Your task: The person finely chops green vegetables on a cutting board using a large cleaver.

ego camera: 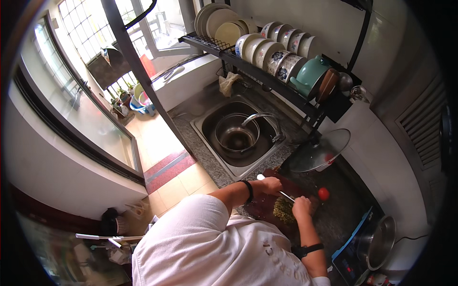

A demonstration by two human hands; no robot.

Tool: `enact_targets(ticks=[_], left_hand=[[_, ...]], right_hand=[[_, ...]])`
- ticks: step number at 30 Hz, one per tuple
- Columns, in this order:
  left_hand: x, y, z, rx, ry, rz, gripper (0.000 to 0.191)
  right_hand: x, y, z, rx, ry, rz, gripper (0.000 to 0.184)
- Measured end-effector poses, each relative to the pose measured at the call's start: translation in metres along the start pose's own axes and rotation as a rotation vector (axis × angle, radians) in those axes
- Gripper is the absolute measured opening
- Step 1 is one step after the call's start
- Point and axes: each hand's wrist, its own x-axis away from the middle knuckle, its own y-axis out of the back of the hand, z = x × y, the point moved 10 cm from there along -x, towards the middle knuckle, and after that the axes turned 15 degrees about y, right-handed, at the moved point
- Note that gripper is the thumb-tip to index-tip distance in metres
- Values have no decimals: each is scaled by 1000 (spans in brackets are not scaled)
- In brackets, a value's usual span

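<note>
My left hand [272, 185] grips a knife [286, 196] by its white handle, which sticks out past the fist. At the far end of the blade is my right hand [302, 208], its fingers closed about the blade's end. A heap of chopped green food [284, 211] lies under and beside the blade; its kind I cannot tell. It rests on a dark red cutting board [258, 204], with small bits scattered around. A red tomato [323, 193] sits on the dark countertop, to the right of the board.
Beyond the board, a steel sink [211, 143] holds a round basin [237, 134] below a faucet [263, 115]. A glass lid [318, 157] leans at the wall. To the right, a steel pan [382, 243] stands on an induction cooker [352, 246]. Bowls [270, 53] fill a dish rack [247, 68].
</note>
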Motion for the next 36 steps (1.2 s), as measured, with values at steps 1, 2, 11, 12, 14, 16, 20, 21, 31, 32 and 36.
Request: enact_targets(ticks=[1,2,11,12,14,16,20,21,31,32,36], left_hand=[[3,4,-10,-63,47,19,33],[5,12,-22,-105,88,55,28],[-11,20,-55,-299,5,162,11],[-13,23,-52,-311,9,149,12],[-15,27,-44,-332,115,190,15],[-11,27,-20,-188,274,212,20],[-10,15,-15,-260,187,165,24],[-14,17,-18,-224,141,104,24],[26,10,-51,-207,218,156,16],[29,1,-40,-136,252,121,16],[29,6,-27,-35,303,115,16]], right_hand=[[7,-6,-12,-27,-8,-26,12],[15,-6,-18,-137,35,-53,10],[39,-37,-44,-275,145,-316,35],[32,-29,-40,-343,65,-206,37],[28,-32,-40,-347,49,-256,28],[19,-20,-27,-238,141,-392,18],[14,-17,-28,-269,112,-278,13],[15,-20,-30,-265,119,-227,11],[55,-8,-20,-466,145,-388,18],[52,-16,-18,-430,121,-317,17],[36,-15,-23,-367,140,-231,17]])
